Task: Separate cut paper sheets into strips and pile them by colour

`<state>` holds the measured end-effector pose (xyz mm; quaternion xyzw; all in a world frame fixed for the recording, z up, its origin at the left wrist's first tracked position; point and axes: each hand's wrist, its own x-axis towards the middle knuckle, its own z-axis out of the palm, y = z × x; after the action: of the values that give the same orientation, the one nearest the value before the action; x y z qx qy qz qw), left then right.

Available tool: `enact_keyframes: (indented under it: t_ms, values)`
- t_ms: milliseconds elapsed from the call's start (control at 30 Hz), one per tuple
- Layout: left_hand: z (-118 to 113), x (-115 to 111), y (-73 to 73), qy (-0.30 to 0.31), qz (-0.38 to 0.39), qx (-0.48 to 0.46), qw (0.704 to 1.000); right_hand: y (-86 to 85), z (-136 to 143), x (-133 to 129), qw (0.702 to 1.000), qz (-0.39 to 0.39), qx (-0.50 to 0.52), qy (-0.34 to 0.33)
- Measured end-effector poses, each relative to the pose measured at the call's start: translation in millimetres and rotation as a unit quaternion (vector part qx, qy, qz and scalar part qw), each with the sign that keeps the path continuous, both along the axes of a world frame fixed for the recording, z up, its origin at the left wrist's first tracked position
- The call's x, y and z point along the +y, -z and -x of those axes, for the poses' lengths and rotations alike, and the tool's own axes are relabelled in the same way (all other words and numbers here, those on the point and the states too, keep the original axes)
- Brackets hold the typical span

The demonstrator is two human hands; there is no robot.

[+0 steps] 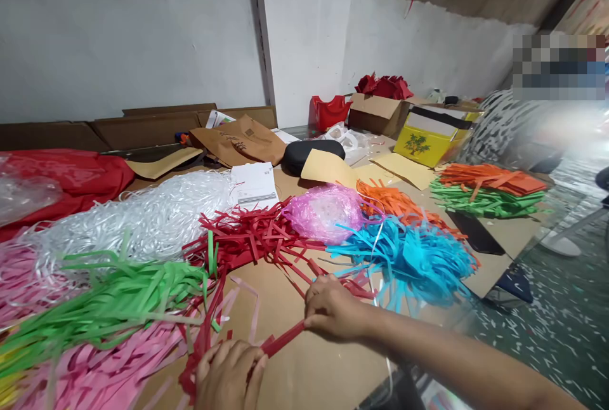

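Observation:
A dark red strip stretches between my two hands, low over the brown cardboard. My left hand, at the bottom edge of the view, has its fingers curled over the strip's near end. The far end is pinched by my right hand, thumb against fingers. Beyond them lies a tangled pile of dark red strips, with some trailing down beside my left hand. Green strips and pink strips are heaped to the left. Blue strips spread to the right of my right hand.
White cords form a long mound at the back left. A pink plastic bag sits behind the red pile. Orange strips, a dark phone and a yellow box are at the right. Someone in patterned clothing is beyond.

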<state>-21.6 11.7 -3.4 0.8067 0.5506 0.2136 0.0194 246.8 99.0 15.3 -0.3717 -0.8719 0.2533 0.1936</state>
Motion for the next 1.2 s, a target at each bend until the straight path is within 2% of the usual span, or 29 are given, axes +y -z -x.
enact_keyframes:
  t_ms: [133,433,633,700,767,867,933,1033,1100,1200]
  values:
    - [-11.1,3.4,-2.3,-0.042,0.023,0.005,0.999,-1.8,5.9,-1.6,0.999,0.008,-0.023,0.036]
    - [-10.4,7.7,-3.3,-0.011,-0.05,0.047,0.998,-9.3,8.9,6.6,0.999,0.013,-0.041,0.024]
    - [-5.8,8.6,-4.9,0.003,-0.064,0.054,0.997,-3.9,7.5,7.1,0.999,-0.008,-0.048,0.017]
    - [-2.0,7.1,-8.1,0.021,-0.089,0.053,0.994,-1.6,2.4,4.6,0.999,-0.038,-0.029,0.003]
    - [0.3,4.1,-10.1,0.049,-0.118,0.048,0.991,0.4,-2.6,0.5,0.994,-0.106,-0.01,-0.03]
    - [-2.1,-1.8,-7.6,0.068,-0.148,0.009,0.987,3.3,-6.8,-6.7,0.968,-0.227,-0.028,-0.104]
    - [-5.8,-4.5,-3.8,0.071,-0.172,-0.03,0.982,5.9,-7.3,-10.0,0.956,-0.258,-0.047,-0.131]
    - [-7.9,-3.7,-2.4,0.077,-0.185,-0.052,0.978,10.0,-6.5,-10.9,0.974,-0.206,-0.016,-0.093]
    - [-5.0,-0.6,-6.4,0.094,-0.166,-0.016,0.982,11.7,-6.1,-9.5,0.988,-0.142,0.018,-0.052]
    - [1.3,3.7,-14.0,0.121,-0.142,0.049,0.981,11.4,-6.0,-7.0,0.997,-0.068,0.037,-0.026]
